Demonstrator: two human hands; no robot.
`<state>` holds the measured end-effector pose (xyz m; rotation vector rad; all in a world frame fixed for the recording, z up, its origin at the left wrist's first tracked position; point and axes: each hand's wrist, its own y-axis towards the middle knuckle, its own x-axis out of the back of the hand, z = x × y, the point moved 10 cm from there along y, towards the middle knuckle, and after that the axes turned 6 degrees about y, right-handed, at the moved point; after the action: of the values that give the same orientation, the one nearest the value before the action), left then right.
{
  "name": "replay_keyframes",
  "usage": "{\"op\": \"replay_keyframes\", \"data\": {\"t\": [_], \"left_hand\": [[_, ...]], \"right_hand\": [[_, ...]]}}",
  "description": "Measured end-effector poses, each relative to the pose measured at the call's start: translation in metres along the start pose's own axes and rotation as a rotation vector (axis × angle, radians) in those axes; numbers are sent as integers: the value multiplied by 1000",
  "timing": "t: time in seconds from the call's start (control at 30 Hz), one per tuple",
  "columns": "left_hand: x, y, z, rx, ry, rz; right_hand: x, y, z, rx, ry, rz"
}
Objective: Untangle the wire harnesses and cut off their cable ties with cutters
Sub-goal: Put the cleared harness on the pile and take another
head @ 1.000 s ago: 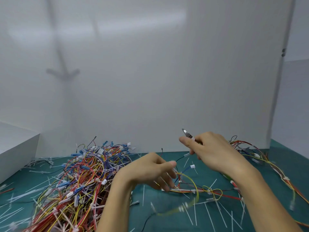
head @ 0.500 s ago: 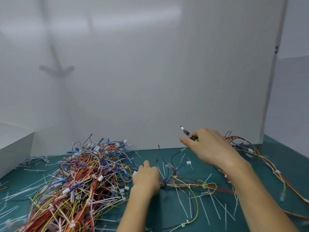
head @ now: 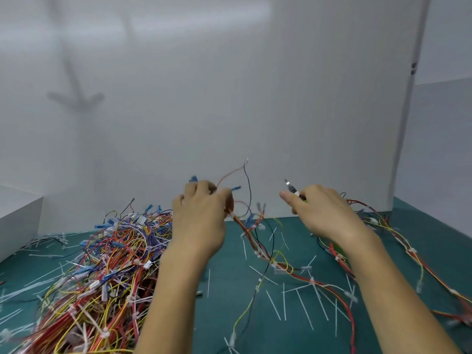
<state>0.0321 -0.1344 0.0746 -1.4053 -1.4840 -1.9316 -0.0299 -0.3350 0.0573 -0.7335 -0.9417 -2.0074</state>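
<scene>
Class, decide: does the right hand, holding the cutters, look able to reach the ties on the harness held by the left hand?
Probably yes. The right hand holds the cutters beside the left hand, and nothing stands between them and the harness.

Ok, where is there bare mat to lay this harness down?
Barest: the mat strip between the left forearm and the yellow wire, and the far right corner by the wall. Crowded: the pile on the left; cut ties litter the space between the arms.
</scene>
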Motion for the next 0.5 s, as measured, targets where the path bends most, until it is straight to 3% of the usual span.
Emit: {"op": "replay_keyframes", "data": {"t": [0.2,0.43,0.5], "left_hand": [[69,-8,18,94,-49,-312],[81,-17,34,276,-106,-377],[81,-18,35,295,-104,-387]], "right_hand": [[-3,9,-35,-100,-95,8],[-89,-5,-87,-270,-358,546],[-104,-15,-94,-304,-402,623]]}}
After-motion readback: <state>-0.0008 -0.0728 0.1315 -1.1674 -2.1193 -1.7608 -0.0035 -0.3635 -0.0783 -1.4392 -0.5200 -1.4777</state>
